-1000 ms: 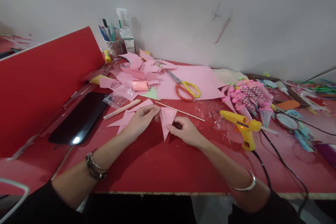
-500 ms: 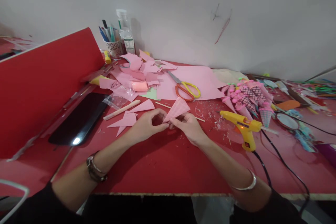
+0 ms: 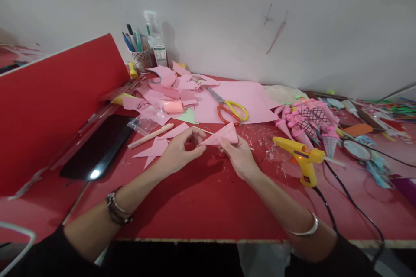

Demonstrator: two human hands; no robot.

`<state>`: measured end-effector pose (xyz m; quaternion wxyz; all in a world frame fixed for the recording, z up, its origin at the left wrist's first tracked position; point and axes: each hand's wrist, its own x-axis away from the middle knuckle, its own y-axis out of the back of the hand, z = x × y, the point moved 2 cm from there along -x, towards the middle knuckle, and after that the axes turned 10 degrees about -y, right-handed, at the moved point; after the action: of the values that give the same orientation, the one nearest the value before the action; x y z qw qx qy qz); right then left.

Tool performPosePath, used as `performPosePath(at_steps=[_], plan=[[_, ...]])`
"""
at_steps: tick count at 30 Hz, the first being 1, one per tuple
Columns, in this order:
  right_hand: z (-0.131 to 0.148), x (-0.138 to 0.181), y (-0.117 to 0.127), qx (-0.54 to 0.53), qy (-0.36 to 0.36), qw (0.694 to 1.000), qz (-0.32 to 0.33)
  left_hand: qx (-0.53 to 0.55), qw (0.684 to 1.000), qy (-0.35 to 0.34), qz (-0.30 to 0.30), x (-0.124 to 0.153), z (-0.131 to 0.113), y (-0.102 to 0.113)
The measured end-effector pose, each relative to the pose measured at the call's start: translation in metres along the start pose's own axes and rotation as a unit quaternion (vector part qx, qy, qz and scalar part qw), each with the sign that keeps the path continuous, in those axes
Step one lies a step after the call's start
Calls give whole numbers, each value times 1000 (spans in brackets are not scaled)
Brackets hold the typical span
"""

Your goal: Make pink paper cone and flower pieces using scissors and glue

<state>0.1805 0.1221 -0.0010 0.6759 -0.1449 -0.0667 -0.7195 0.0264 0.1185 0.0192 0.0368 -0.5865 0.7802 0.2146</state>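
A pink paper cone, lying on its side in the air, is between my two hands above the red table. My right hand grips its wide end, thumb on the near face and the other fingers behind. The narrow tip points left into my left hand, whose curled fingers and thumb are around it. Just left of that hand lie cut pink paper pieces and a pale rolled stick. A thin wooden stick lies partly hidden behind the cone.
Scissors rest on a large pink sheet, beside a pile of pink scraps. A yellow glue gun with a black cord stands at right, near finished pink cones. A phone lies at left.
The paper cone has tilted from upright toward flat, its wide end swinging right. My right hand has shifted to that end, and my left hand has moved slightly left.
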Motion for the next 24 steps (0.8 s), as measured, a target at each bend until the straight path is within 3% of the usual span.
performPosePath(at_steps=[6,16,24], plan=[[1,1,0,-23,8,1000,9,17,1000,6,-2,1,0,-1],[2,9,-7,-65,-22,993,94,90,995,40,-20,-2,2,-1],[3,17,-13,-65,-38,988,137,116,989,24,-84,1,-2,0]])
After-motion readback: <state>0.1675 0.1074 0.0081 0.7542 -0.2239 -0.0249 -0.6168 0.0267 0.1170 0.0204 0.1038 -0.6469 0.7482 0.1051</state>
